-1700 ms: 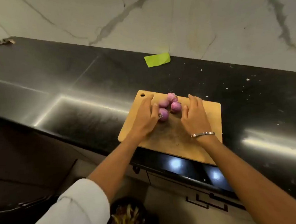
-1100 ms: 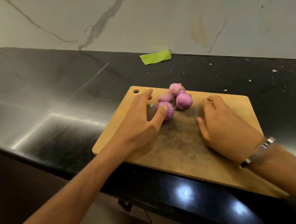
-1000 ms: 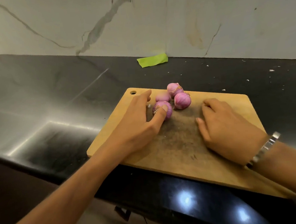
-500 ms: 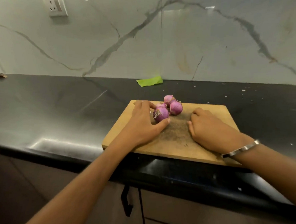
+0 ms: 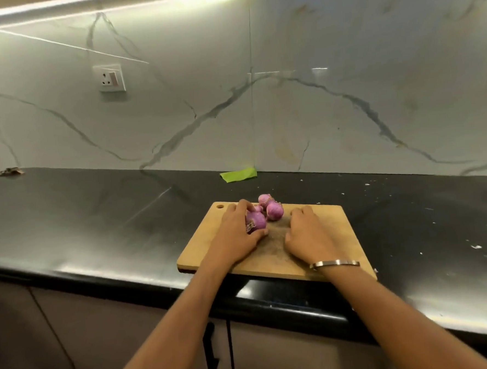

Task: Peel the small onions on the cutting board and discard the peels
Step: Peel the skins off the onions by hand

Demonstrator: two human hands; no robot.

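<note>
Here, onions: a small purple cluster (image 5: 262, 213) at the far end of the board (image 5: 320, 253), skins seemingly on.
Left hand (image 5: 237, 236): cupped round the nearest onion (image 5: 255, 221), thumb under it.
Right hand (image 5: 308, 237): curled, knuckles on the board, holding nothing.
Risk: round bulbs could roll off onto the counter (image 5: 96, 222) if nudged.
Risk: a loose grip could let the onion slip while peeling.

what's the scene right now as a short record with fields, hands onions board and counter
left hand: grips the nearest onion, thumb curled in front of it
right hand: rests on the cutting board, fingers curled, holds nothing
other onions: two more behind, a fourth may be hidden
peeling: skins look to be on
counter: black, green scrap by the wall
bracelet: right wrist
</note>
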